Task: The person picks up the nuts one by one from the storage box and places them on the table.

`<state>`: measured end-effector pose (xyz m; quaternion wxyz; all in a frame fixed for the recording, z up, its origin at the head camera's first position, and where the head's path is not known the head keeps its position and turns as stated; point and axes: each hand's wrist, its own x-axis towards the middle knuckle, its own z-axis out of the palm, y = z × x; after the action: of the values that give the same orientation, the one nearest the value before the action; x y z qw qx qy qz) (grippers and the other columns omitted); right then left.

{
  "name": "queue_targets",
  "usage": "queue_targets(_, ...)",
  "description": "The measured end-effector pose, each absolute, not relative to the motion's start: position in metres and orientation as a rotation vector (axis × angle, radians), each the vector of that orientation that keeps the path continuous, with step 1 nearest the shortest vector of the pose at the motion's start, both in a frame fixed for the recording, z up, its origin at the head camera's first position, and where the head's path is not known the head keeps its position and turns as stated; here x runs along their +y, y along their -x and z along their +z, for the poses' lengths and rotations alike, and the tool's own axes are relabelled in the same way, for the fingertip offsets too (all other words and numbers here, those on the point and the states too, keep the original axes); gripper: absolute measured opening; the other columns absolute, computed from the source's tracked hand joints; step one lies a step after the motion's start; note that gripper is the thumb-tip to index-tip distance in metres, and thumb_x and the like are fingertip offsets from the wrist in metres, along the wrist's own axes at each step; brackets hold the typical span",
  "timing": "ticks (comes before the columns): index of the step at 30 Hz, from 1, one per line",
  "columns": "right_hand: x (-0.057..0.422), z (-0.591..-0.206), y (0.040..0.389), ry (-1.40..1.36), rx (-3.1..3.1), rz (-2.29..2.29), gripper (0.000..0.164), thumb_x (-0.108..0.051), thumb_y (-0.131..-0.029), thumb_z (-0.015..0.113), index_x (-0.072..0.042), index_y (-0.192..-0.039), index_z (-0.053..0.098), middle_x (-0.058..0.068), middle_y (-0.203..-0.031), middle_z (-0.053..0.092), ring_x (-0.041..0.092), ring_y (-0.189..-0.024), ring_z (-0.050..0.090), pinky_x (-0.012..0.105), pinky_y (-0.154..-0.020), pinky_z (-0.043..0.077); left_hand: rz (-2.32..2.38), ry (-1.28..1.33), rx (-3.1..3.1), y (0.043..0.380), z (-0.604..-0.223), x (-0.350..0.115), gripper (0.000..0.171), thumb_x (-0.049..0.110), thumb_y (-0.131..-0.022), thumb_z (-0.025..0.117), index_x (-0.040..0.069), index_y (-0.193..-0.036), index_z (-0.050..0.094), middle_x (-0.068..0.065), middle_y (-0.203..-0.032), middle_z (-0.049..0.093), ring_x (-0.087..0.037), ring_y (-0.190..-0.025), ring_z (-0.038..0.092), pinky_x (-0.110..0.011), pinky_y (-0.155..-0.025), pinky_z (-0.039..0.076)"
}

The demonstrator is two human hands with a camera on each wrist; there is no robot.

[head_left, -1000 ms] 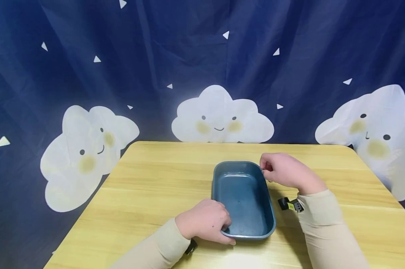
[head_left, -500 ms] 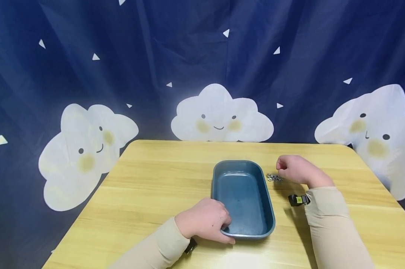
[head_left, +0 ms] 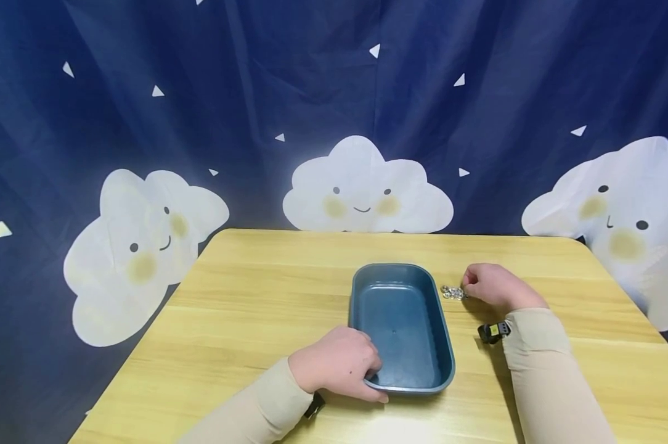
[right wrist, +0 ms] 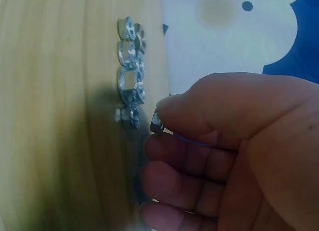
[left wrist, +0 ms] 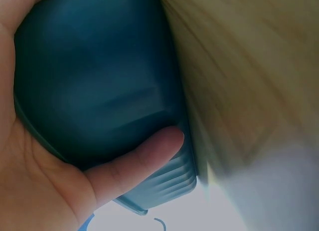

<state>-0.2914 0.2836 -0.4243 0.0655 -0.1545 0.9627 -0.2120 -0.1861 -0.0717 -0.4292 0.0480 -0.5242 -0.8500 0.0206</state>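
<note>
A dark teal plastic bin stands on the table, with its inside facing up. My left hand grips its near left corner, fingers over the rim and thumb outside; in the left wrist view that thumb lies along the outer wall. Right of the bin, a small cluster of shiny metal nuts lies on the wood. Beside them is my right hand. Seen from the right wrist, its thumb and index finger pinch one metal nut next to the cluster; the other fingers are curled.
The light wooden table extends to both sides of the bin. Behind its far edge hangs a dark blue curtain printed with smiling clouds. A small black camera sits at the right wrist.
My right hand has moved right from the bin's far right rim to the nuts, uncovering them, and has lowered and pinched one. My left hand and the bin stay in place.
</note>
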Motion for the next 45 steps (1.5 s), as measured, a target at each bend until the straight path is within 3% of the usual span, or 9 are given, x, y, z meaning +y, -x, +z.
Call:
queue_targets(19, 0.278, -0.43, 0.295, 0.426, 2.931, -0.575, 0.011, -0.012, -0.09, 0.057, -0.015, -0.081, 0.062, -0.002, -0.079, 0.058, 0.019, -0.077, 0.054, 0.039, -0.072, 0.041, 0.068, 1.603, -2.57, 0.187, -0.425, -0.073, 0.055, 0.071, -0.079, 0.069, 0.029, -0.054, 0.043, 0.021, -0.057, 0.035, 0.003, -0.058, 0.036, -0.018, -0.05, 0.029)
queue_targets(34, 0.282, -0.418, 0.289, 0.363, 2.915, -0.622, 0.01, -0.018, -0.094, 0.057, -0.014, -0.089, 0.065, 0.0, -0.083, 0.059, 0.021, -0.08, 0.056, 0.038, -0.072, 0.041, 0.072, 1.608, -2.561, 0.187, -0.425, -0.069, 0.054, 0.07, -0.079, 0.069, 0.029, -0.055, 0.043, 0.02, -0.058, 0.036, 0.001, -0.06, 0.039, -0.019, -0.051, 0.032)
queue_targets(41, 0.283, -0.409, 0.285, 0.411, 2.951, -0.604, 0.009, -0.019, -0.094, 0.058, -0.014, -0.09, 0.064, 0.0, -0.083, 0.06, 0.021, -0.08, 0.056, 0.04, -0.073, 0.042, 0.126, 1.596, -2.574, 0.184, -0.425, -0.07, 0.05, 0.071, -0.081, 0.066, 0.029, -0.062, 0.049, 0.018, -0.065, 0.038, -0.004, -0.067, 0.038, -0.019, -0.056, 0.03)
queue_targets(45, 0.278, -0.403, 0.281, 0.483, 2.986, -0.596, 0.008, -0.018, -0.093, 0.059, -0.013, -0.089, 0.064, -0.001, -0.083, 0.062, 0.022, -0.079, 0.057, 0.043, -0.075, 0.045, 0.137, 1.548, -2.598, 0.18, -0.424, -0.07, 0.045, 0.073, -0.081, 0.065, 0.029, -0.079, 0.061, 0.015, -0.076, 0.044, -0.008, -0.076, 0.041, -0.02, -0.056, 0.03)
